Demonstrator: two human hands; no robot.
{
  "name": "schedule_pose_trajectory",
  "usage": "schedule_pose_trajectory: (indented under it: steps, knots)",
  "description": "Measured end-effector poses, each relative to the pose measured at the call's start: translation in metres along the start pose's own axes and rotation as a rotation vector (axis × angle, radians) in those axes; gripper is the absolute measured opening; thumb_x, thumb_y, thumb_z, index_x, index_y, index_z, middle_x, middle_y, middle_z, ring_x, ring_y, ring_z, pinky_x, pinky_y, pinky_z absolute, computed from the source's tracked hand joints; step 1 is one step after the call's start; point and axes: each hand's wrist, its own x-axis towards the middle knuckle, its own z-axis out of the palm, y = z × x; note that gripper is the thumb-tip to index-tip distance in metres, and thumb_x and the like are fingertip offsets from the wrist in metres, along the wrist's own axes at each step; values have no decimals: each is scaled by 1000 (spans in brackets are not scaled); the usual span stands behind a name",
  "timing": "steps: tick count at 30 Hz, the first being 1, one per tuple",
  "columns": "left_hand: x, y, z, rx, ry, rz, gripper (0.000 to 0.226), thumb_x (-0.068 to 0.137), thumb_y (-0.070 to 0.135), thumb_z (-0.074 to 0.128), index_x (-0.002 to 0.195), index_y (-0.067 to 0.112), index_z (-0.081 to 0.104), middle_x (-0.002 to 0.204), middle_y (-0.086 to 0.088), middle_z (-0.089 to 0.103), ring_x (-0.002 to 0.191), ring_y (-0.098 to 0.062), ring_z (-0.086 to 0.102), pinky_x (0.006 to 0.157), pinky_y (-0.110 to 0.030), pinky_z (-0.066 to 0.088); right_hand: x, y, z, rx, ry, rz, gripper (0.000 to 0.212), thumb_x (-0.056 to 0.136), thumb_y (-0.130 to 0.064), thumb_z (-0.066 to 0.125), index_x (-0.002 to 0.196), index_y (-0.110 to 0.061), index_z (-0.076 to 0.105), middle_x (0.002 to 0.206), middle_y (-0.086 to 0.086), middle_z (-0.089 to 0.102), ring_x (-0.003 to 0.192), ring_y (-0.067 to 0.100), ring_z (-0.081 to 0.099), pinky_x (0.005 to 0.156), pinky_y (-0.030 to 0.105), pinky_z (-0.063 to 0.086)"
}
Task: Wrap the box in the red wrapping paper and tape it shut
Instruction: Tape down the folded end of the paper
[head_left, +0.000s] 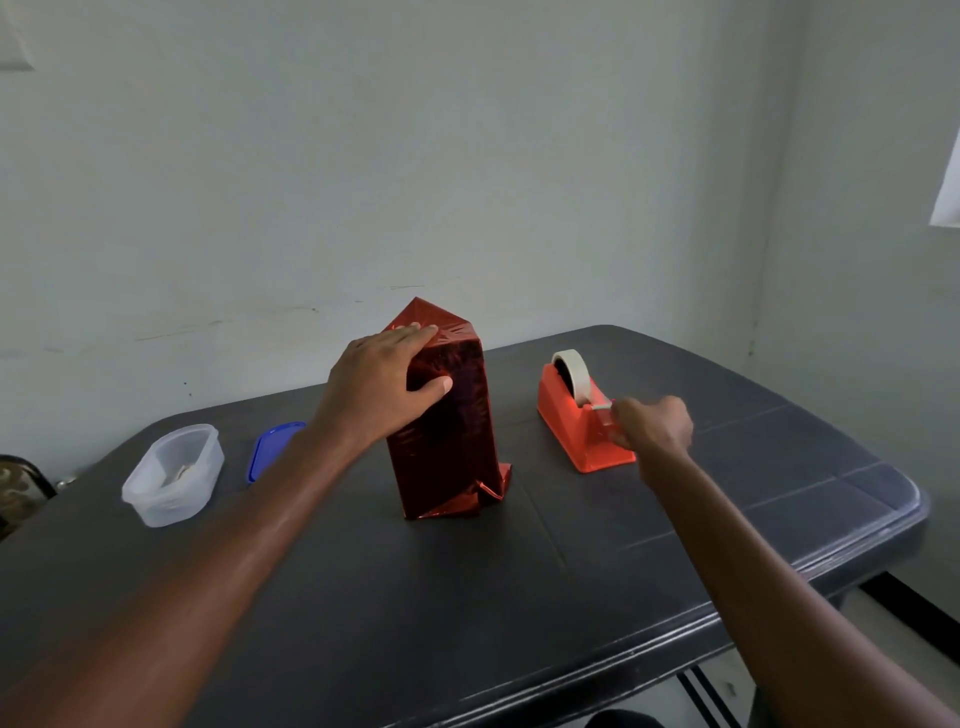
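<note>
The box (452, 441) stands upright on end in the middle of the dark table, covered in shiny red wrapping paper. A triangular paper flap sticks up at its top, and loose folded paper spreads out at its base. My left hand (379, 384) grips the box's upper left side, fingers over the top edge and thumb on the front face. An orange tape dispenser (582, 421) with a white tape roll (571, 371) sits to the right. My right hand (652, 426) is at the dispenser's front end, fingers pinched on the tape end.
A clear plastic tub (174, 473) and a blue lid (270, 449) lie at the left of the dark table (519, 597). A pale wall runs close behind the table. The table's right edge and front corner drop off to the floor.
</note>
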Motion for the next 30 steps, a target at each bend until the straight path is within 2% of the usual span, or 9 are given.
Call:
schedule_pose_trajectory:
  steps: [2,5,10,14,18,22,25,30]
  knots:
    - [0,0,0,3,-11,-2,72,90,57,59,152,26,40,155,-1,42,143,-20,40,115,-43,33,-5,5,-3,30,-10,34,13,72,-20,73,66,-9,70,66,8,72,67,28,75,81,45,62]
    - [0,0,0,-4,-12,-9,72,90,62,55,151,26,41,155,-1,43,142,-21,41,114,-44,34,-6,13,-2,104,-13,62,18,82,-20,80,68,-14,70,64,4,69,58,19,70,81,41,62]
    - [-1,1,-2,-1,-5,-9,73,90,65,52,150,25,42,154,-2,44,141,-21,42,112,-44,36,-3,31,6,261,-65,58,12,91,-15,74,89,-4,73,74,7,71,56,14,59,72,37,61]
    - [-2,1,-1,7,-15,-10,74,90,65,53,151,25,41,154,-2,44,142,-21,41,113,-43,35,-7,36,6,334,-101,90,11,94,-13,70,91,-2,72,74,7,67,63,14,58,64,30,55]
    - [-2,0,0,6,-2,-9,74,89,64,55,151,26,41,155,0,43,143,-19,40,114,-41,34,-18,38,13,413,-98,131,13,93,-7,69,83,1,69,67,10,63,57,17,55,59,30,50]
    - [-3,1,2,1,-11,-14,75,89,66,54,151,26,42,154,0,44,143,-18,39,114,-42,34,-26,13,12,445,-109,-20,16,90,3,66,74,-2,65,64,13,57,51,17,50,50,27,46]
    - [-3,2,3,5,-22,-8,80,86,73,43,150,26,42,154,-1,45,143,-18,40,115,-40,32,-35,-21,9,392,-171,-208,15,92,-9,71,78,-3,70,68,13,62,54,17,53,55,29,51]
    - [-2,4,7,22,-17,-15,85,84,76,34,151,25,41,154,0,44,143,-17,38,116,-35,27,-60,-84,14,202,-330,-498,17,90,-20,75,83,-5,70,67,6,67,51,14,53,43,22,44]
